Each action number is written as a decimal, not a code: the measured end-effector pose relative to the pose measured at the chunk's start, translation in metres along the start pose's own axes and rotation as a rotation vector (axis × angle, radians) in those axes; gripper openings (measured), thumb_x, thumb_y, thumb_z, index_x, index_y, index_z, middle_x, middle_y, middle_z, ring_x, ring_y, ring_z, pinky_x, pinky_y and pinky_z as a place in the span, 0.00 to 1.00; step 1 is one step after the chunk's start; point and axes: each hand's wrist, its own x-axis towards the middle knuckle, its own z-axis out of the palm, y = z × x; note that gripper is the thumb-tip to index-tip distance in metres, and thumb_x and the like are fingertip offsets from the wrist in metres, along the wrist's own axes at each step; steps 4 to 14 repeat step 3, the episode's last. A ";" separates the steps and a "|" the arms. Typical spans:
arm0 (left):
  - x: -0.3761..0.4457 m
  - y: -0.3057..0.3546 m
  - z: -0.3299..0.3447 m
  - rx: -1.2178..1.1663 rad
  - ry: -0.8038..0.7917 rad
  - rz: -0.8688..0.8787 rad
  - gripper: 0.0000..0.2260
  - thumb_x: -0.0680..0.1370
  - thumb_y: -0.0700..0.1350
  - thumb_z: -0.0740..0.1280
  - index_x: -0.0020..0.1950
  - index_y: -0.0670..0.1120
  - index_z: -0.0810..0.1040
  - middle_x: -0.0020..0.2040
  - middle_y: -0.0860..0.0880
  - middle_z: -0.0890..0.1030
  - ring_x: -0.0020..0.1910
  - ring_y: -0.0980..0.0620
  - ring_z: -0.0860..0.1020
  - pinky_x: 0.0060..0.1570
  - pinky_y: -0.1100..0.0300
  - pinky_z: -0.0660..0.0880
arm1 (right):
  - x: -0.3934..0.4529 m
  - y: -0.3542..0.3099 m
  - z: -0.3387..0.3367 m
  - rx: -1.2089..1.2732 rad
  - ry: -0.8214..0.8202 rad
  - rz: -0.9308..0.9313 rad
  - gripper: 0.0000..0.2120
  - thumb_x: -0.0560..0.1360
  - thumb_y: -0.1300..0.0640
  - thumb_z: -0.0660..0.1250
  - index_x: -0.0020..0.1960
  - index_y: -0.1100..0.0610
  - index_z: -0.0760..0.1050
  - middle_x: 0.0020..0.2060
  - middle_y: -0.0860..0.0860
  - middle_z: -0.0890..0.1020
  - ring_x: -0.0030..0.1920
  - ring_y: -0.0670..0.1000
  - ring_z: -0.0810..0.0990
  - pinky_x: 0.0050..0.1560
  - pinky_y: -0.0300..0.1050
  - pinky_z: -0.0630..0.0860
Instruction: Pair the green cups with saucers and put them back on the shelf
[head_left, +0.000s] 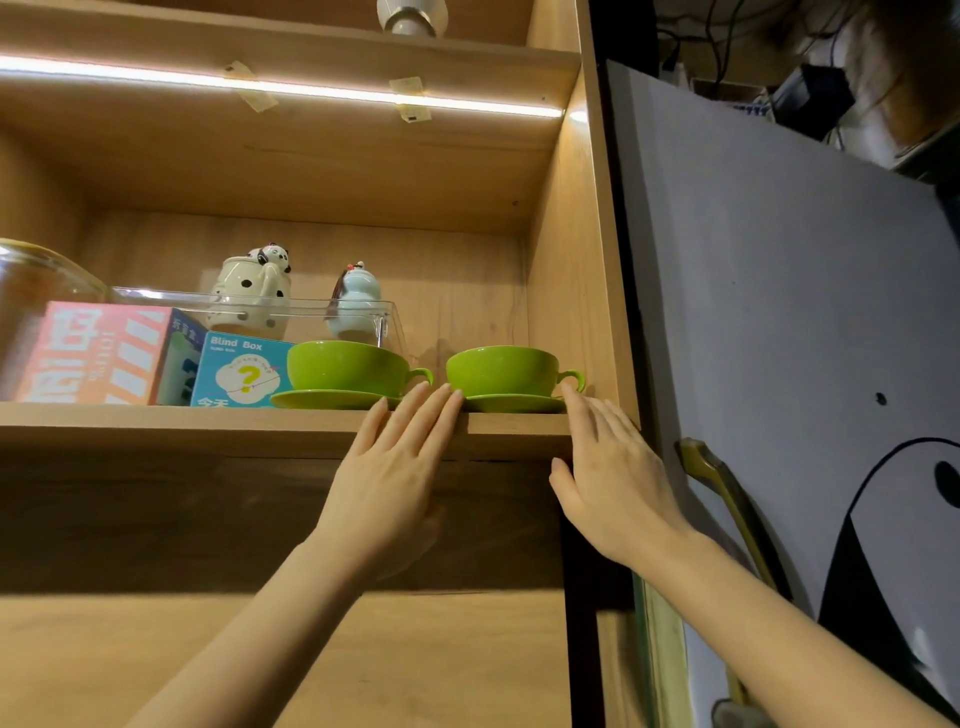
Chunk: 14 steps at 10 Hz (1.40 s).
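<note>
1. A glass dome (31, 280) is seen at the far left of the shelf (208, 423), cut off by the frame edge.
2. A pink box (98, 353) is stood just right of the dome, and a blue box (239, 371) marked "Blind Box" is set beside it.
3. A clear tray (291, 306) is seen behind the boxes; a spotted teapot (252, 291) and a pale blue gourd (356, 301) are placed at the back, viewed partly through it.
4. The left cup (348, 366) is seated upright on the left saucer (327, 399), touching the blue box, with its handle turned to the right.
5. The left hand (389, 483) is held flat and open, nothing gripped; its fingertips (454, 397) are laid at the shelf's front edge, between the two saucers.
6. The right cup (501, 371) is seated upright on the right saucer (511, 402), near the shelf's right end, handle to the right.
7. The right hand (613, 478) is spread open and empty; one fingertip is seen at the right cup's handle, though contact cannot be told.
8. A strip light (280, 88) is lit under the board above.
9. A white door (779, 312) with an olive handle (722, 493) is seen at the right.
</note>
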 end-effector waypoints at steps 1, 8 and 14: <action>-0.004 0.000 -0.012 -0.055 -0.089 0.000 0.44 0.67 0.49 0.67 0.73 0.48 0.41 0.75 0.49 0.44 0.75 0.47 0.45 0.74 0.47 0.48 | -0.003 -0.001 -0.008 -0.039 -0.116 -0.009 0.34 0.78 0.50 0.53 0.75 0.57 0.35 0.77 0.55 0.45 0.77 0.52 0.45 0.71 0.42 0.39; 0.002 0.000 -0.069 -0.331 -0.270 -0.133 0.38 0.73 0.48 0.64 0.74 0.52 0.42 0.77 0.47 0.52 0.76 0.49 0.52 0.74 0.50 0.54 | 0.004 -0.008 -0.053 0.081 -0.390 0.107 0.36 0.77 0.48 0.56 0.76 0.55 0.38 0.73 0.58 0.63 0.70 0.58 0.66 0.67 0.54 0.68; 0.002 0.000 -0.069 -0.331 -0.270 -0.133 0.38 0.73 0.48 0.64 0.74 0.52 0.42 0.77 0.47 0.52 0.76 0.49 0.52 0.74 0.50 0.54 | 0.004 -0.008 -0.053 0.081 -0.390 0.107 0.36 0.77 0.48 0.56 0.76 0.55 0.38 0.73 0.58 0.63 0.70 0.58 0.66 0.67 0.54 0.68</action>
